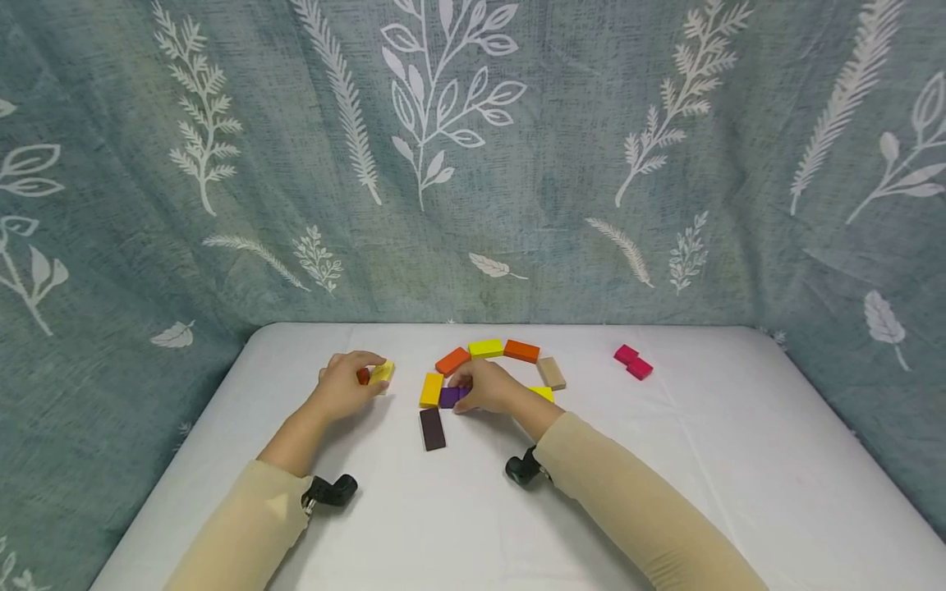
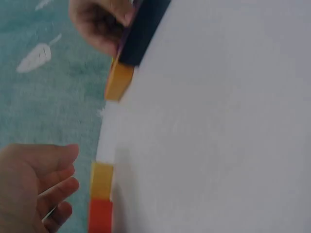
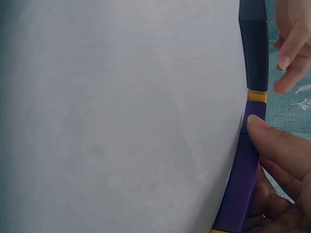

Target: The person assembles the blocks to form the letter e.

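Note:
My left hand (image 1: 347, 384) hovers at a pale yellow block (image 1: 382, 372) and an orange-red block (image 1: 363, 376). The left wrist view shows its fingers loosely bent, with a gap between the fingertips and the yellow block (image 2: 102, 180). My right hand (image 1: 488, 387) is at two purple blocks (image 1: 448, 397) lying end to end inside a curve of coloured blocks. Its thumb lies on the near side of the purple block (image 3: 241, 170) in the right wrist view, the other fingers curled behind it. A dark brown block (image 1: 433, 429) lies just in front.
The curve holds a golden yellow block (image 1: 432, 390), orange blocks (image 1: 521, 351), a yellow block (image 1: 485, 349) and a tan block (image 1: 550, 373). Another yellow block (image 1: 543, 393) shows beyond the right wrist. Two crimson blocks (image 1: 633, 362) lie farther right on the white tabletop (image 1: 739, 460).

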A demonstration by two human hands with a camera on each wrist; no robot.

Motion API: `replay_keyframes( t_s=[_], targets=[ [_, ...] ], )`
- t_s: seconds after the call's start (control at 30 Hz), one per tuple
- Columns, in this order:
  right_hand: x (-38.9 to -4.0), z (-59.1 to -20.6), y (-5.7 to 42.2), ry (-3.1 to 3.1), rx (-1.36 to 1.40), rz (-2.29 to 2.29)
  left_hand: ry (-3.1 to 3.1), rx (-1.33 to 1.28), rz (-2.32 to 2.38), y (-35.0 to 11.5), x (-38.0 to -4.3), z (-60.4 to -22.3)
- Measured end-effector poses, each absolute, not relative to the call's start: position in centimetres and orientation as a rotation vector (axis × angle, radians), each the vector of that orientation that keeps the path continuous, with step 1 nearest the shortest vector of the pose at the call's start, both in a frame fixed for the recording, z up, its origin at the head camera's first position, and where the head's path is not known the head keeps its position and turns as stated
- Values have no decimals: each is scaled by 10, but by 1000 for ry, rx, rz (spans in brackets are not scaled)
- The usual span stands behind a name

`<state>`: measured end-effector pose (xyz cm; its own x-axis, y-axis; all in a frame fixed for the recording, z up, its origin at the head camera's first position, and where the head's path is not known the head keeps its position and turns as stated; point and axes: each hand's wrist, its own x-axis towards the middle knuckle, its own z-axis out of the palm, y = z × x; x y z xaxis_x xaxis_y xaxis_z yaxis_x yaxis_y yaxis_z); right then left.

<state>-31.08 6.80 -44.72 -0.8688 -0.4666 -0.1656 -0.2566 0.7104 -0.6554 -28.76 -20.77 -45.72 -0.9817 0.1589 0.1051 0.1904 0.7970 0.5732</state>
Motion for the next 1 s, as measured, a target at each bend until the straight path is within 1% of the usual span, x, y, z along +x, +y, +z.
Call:
replay_keyframes(
  t_s=[0.23,0.77,1.0],
  targets=[
    [-310,-447,67,2591,-561,-928,-3025,-272,-962,-223,-302,-465],
    [-310,-447,75,2600,-637,-945,-3093,-358,-741,-219,-302,-458],
    [-310,-445,85,2606,-616,-1005,-3090,-353,-749,-215,-298,-459]
  ],
)
